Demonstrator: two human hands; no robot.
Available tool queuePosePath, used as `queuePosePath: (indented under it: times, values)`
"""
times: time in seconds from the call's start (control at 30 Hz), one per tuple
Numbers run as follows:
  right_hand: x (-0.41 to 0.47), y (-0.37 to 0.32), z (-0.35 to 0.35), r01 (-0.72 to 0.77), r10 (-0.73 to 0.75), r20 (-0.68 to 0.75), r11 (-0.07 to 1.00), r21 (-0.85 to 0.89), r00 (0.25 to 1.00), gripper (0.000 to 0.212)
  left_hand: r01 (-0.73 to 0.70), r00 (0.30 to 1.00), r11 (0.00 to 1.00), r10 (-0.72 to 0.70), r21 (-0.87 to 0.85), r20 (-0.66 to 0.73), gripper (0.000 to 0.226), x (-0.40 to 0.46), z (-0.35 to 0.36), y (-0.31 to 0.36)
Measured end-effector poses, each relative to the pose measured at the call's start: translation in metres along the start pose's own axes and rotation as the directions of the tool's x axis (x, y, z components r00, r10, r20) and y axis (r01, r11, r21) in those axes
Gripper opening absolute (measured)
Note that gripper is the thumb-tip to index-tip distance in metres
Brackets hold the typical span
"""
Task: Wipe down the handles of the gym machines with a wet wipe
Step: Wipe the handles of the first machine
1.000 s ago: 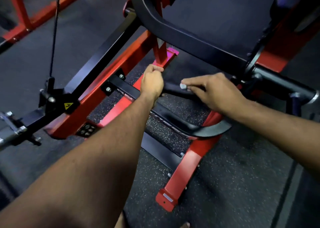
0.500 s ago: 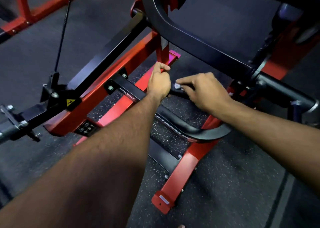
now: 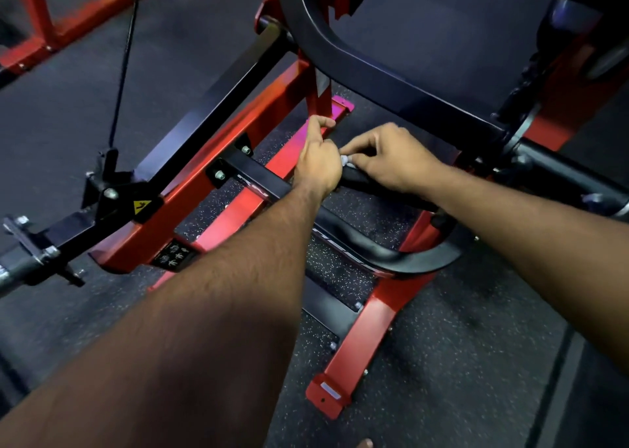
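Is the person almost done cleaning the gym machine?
Hard to say what's done; nothing looks visibly wiped. Right now the right hand pinches a small white wipe on the black handle, and the left hand grips that handle beside it. The thick black grip on the right looks untouched.

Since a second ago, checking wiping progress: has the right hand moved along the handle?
Yes. The right hand slid left along the handle, closing on the left hand.
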State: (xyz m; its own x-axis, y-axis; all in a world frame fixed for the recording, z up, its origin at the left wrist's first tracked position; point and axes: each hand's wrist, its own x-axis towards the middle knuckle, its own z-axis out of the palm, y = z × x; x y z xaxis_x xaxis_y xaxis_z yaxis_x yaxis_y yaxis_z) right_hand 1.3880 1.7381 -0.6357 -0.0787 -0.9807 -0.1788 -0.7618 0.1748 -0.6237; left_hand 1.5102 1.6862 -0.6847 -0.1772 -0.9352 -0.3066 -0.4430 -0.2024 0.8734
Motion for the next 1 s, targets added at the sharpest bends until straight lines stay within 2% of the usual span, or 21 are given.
queuePosePath:
  times: [0.1,0.2,0.27,0.33,0.43,0.53,0.57,0.63,0.7,0.73,0.8,0.87,0.93,1.0]
  values:
    - [0.012,0.003,-0.003,-0.172,0.161,0.108,0.980,0.098,0.981,0.016,-0.029,0.999,1.000,0.029,0.008,-0.033,0.048,0.001,0.001,-0.002]
    - [0.021,-0.004,-0.002,-0.420,0.323,0.365,0.879,0.227,0.873,0.026,-0.062,0.997,0.997,0.064,0.052,-0.042,0.052,0.003,0.002,-0.004]
    - [0.024,-0.009,0.001,-0.514,0.331,0.487,0.800,0.310,0.808,0.031,-0.077,0.996,0.995,0.080,0.069,-0.042,0.054,0.003,0.003,-0.005]
    - [0.024,-0.011,0.004,-0.527,0.328,0.513,0.791,0.311,0.793,0.032,-0.085,0.995,0.993,0.090,0.086,-0.049,0.055,0.002,0.003,-0.005]
    - [0.024,-0.004,0.006,-0.453,0.291,0.425,0.818,0.355,0.857,0.030,-0.103,0.993,0.989,0.108,0.108,-0.050,0.057,0.002,0.002,-0.004]
    - [0.017,0.010,0.004,-0.181,0.162,0.106,0.960,0.212,0.981,0.021,-0.111,0.992,0.986,0.117,0.125,-0.040,0.059,0.002,0.000,-0.003]
    - [0.012,0.015,0.004,-0.079,0.076,0.026,0.984,0.159,0.997,0.018,-0.112,0.992,0.985,0.118,0.129,-0.034,0.059,0.001,0.000,-0.003]
    - [-0.001,0.022,0.006,0.084,-0.084,-0.019,0.996,0.024,0.996,0.019,-0.116,0.993,0.986,0.120,0.121,-0.023,0.057,0.000,-0.001,-0.003]
    - [-0.005,0.021,0.005,0.132,-0.135,-0.028,0.987,-0.090,0.990,0.023,-0.126,0.991,0.987,0.129,0.102,-0.023,0.056,-0.001,-0.001,-0.003]
    - [-0.002,0.018,0.002,0.088,-0.089,-0.004,0.991,-0.098,0.996,0.023,-0.134,0.990,0.987,0.137,0.094,-0.026,0.056,-0.001,-0.001,-0.003]
    - [0.011,0.010,-0.004,-0.134,0.137,0.176,0.991,-0.031,0.975,0.025,-0.146,0.988,0.986,0.149,0.083,-0.029,0.056,0.001,0.000,-0.004]
    - [0.025,0.001,-0.005,-0.444,0.329,0.450,0.878,0.177,0.830,0.033,-0.157,0.987,0.984,0.159,0.084,-0.025,0.055,0.000,0.001,-0.004]
    - [0.031,0.001,0.000,-0.622,0.359,0.625,0.736,0.266,0.693,0.036,-0.164,0.986,0.982,0.168,0.093,-0.027,0.054,0.000,0.000,-0.005]
    - [0.031,0.004,0.004,-0.631,0.328,0.689,0.738,0.239,0.646,0.035,-0.173,0.984,0.981,0.176,0.086,-0.030,0.055,-0.001,0.000,-0.005]
